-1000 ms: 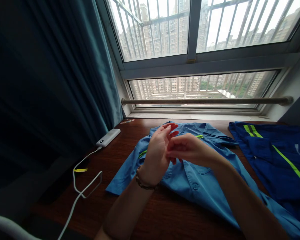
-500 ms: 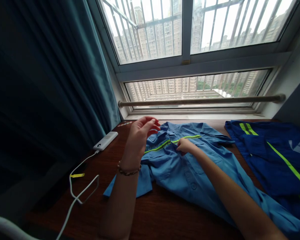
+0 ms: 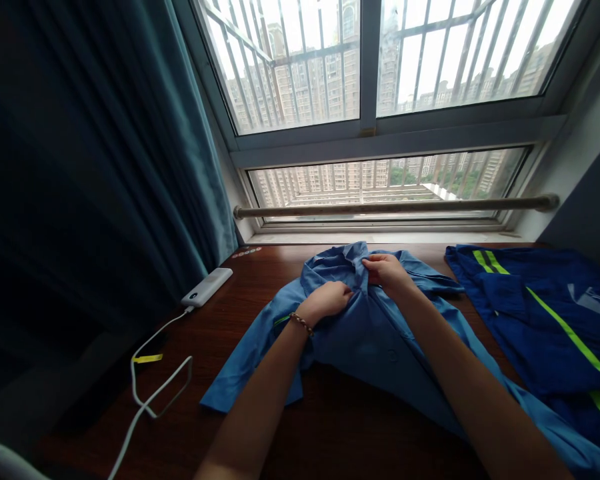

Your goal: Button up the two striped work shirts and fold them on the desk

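Observation:
A light blue work shirt point(image 3: 365, 340) with a collar lies on the brown wooden table point(image 3: 330, 420), its collar end toward the window. My left hand point(image 3: 326, 300), with a braided bracelet at the wrist, is closed on the front of the shirt just below the collar. On the collar's right side my right hand point(image 3: 384, 269) pinches the fabric between thumb and fingers. The cloth between both hands is lifted and bunched. Most of the yellow-green chest stripe is hidden by folds and my left arm; a short piece shows at the left.
A dark blue garment point(image 3: 545, 327) with yellow-green stripes lies at the right. On the left are a white power bank point(image 3: 207, 287) and its white cable point(image 3: 145, 407) with a yellow tag. A blue curtain point(image 3: 180, 147) hangs at the left; a rail point(image 3: 395, 208) crosses the window.
My left hand has come down from above the shirt and gripped its front. My right hand has moved to the collar. The shirt's front is now raised and gathered, covering most of the stripe.

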`<state>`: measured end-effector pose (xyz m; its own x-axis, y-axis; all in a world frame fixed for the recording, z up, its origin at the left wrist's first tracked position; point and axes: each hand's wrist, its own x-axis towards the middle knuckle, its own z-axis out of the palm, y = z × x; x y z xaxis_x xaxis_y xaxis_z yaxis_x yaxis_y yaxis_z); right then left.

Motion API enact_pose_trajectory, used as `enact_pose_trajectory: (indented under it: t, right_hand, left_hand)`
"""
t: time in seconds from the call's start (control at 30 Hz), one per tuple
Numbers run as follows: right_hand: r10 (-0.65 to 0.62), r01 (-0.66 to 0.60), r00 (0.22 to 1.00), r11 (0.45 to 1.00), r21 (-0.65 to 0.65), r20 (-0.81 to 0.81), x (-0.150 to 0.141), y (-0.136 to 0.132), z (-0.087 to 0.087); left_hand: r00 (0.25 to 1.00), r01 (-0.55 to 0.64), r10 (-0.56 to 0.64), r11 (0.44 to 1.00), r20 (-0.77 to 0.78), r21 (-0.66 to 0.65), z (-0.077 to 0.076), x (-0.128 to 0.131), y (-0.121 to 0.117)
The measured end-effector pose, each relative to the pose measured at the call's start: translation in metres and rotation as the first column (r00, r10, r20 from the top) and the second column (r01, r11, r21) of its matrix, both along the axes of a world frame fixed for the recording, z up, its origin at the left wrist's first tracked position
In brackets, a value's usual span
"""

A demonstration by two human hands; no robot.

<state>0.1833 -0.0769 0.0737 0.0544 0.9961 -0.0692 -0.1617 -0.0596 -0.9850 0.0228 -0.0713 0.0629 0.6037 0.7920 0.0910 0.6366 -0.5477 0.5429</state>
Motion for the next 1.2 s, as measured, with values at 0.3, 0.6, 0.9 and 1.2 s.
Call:
enact_pose_trajectory:
  t: [0.3, 0.6, 0.9, 1.2]
  right_hand:
    - [-0.015, 0.018, 0.997, 0.999, 0.038, -0.073, 0.005, -0.016, 0.025]
    - [-0.062, 0.022, 0.976, 0.982, 0.189, 0.210, -0.004, -0.035, 0.042]
    - [0.013, -0.299, 0.664, 0.921, 0.250, 0.747, 0.026, -0.055, 0.060]
    - [-0.392, -0.384, 0.593, 0.630, 0.675, 0.704, 0.006, -0.050, 0.045]
  left_hand:
    - [0.934, -0.073, 0.052, 0.996, 0.352, 0.048, 0.043, 0.012, -0.033]
    - [0.811, -0.027, 0.208, 0.947, 0.546, -0.320, 0.021, 0.024, -0.029]
    - [0.519, 0.359, 0.484, 0.624, 0.704, -0.694, 0.036, 0.015, -0.025]
    - [0.423, 0.294, 0.532, 0.685, 0.733, -0.667, 0.050, 0.008, -0.027]
